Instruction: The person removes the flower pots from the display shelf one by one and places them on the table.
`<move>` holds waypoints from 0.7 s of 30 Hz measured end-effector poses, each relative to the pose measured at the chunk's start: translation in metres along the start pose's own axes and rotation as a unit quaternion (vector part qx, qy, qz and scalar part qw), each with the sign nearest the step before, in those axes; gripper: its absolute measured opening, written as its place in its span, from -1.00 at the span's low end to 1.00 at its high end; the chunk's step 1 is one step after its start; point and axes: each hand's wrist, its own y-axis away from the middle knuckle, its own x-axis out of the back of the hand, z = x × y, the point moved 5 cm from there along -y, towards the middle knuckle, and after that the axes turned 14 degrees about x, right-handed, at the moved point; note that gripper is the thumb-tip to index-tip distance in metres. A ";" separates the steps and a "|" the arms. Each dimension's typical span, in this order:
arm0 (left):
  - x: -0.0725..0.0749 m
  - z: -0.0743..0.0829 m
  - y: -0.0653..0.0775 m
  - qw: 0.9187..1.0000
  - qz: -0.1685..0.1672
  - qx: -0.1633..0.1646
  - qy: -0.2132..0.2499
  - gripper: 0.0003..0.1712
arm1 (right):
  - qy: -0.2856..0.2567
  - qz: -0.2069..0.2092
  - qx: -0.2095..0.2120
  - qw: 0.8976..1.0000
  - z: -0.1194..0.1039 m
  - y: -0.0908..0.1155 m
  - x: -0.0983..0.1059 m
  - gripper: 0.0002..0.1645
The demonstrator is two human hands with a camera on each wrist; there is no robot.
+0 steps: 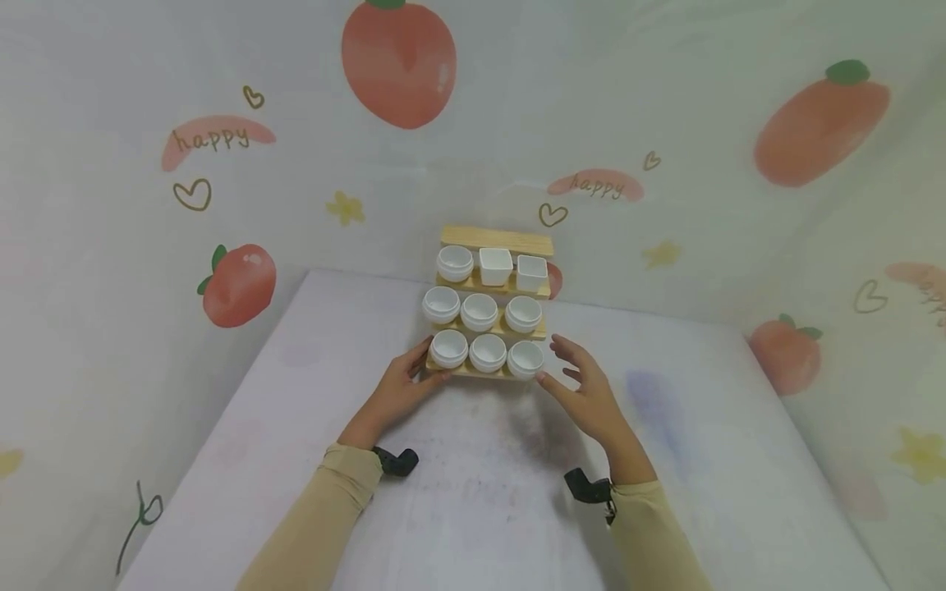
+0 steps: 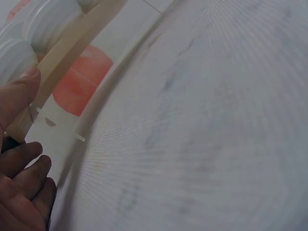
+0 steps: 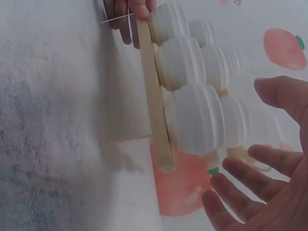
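Note:
A three-tiered light wooden rack [image 1: 497, 240] holds small white pots in rows. On its lower two tiers the pots are round, like the front middle round pot [image 1: 488, 355]. The top tier carries one round pot [image 1: 454, 264] and two square pots, one being the middle square pot [image 1: 495, 268]. My left hand [image 1: 402, 386] grips the left end of the lowest plank [image 2: 72, 45], its thumb by the front left pot. Beside the right end, my right hand [image 1: 587, 398] has its fingers spread; in the right wrist view these fingers [image 3: 252, 180] stand apart from the pots.
A pale cloth-covered table [image 1: 473, 509] lies under the rack. Behind it hangs a white backdrop [image 1: 473, 156] printed with red fruit, hearts and "happy". A black wrist device [image 1: 399, 462] sits on the left wrist, another black device [image 1: 587, 486] on the right.

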 end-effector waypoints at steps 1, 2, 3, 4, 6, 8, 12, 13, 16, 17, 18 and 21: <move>0.000 0.001 0.000 1.000 -0.001 0.000 0.000 -0.04 | 0.000 0.000 -0.001 1.000 0.000 -0.001 -0.001 -0.16; 0.000 0.002 -0.001 1.000 -0.001 -0.004 0.000 -0.04 | 0.000 0.001 -0.003 1.000 0.001 -0.001 -0.002 -0.16; 0.000 0.002 -0.001 1.000 -0.001 -0.004 0.000 -0.04 | -0.002 0.002 -0.004 1.000 0.002 -0.002 -0.003 -0.16; 0.000 0.002 -0.001 1.000 0.000 -0.003 0.000 -0.04 | -0.002 0.001 -0.005 1.000 0.002 -0.003 -0.004 -0.17; 0.000 0.001 -0.002 1.000 0.000 -0.003 0.002 -0.04 | -0.005 0.002 -0.011 1.000 0.002 -0.004 -0.006 -0.17; 0.000 0.001 -0.002 1.000 0.000 -0.003 0.001 -0.03 | -0.009 0.004 -0.015 1.000 0.002 -0.006 -0.007 -0.17; 0.000 0.002 -0.004 1.000 -0.001 -0.003 0.000 -0.03 | -0.010 0.007 -0.023 1.000 0.002 -0.010 -0.009 -0.16; -0.001 0.002 -0.005 1.000 -0.002 -0.005 -0.002 -0.03 | -0.010 0.008 -0.024 1.000 0.003 -0.010 -0.009 -0.16; -0.001 0.002 -0.006 1.000 -0.001 -0.011 -0.004 -0.05 | -0.010 0.010 -0.025 1.000 0.003 -0.012 -0.010 -0.16; -0.001 0.003 -0.006 1.000 -0.001 -0.012 -0.005 -0.05 | -0.011 0.012 -0.025 1.000 0.003 -0.013 -0.011 -0.16; -0.002 0.003 -0.005 1.000 -0.001 -0.013 -0.005 -0.06 | -0.014 0.012 -0.025 1.000 0.002 -0.013 -0.012 -0.17; -0.001 0.002 -0.002 1.000 0.001 -0.009 -0.005 -0.07 | -0.015 0.005 -0.030 0.999 0.002 -0.014 -0.015 -0.18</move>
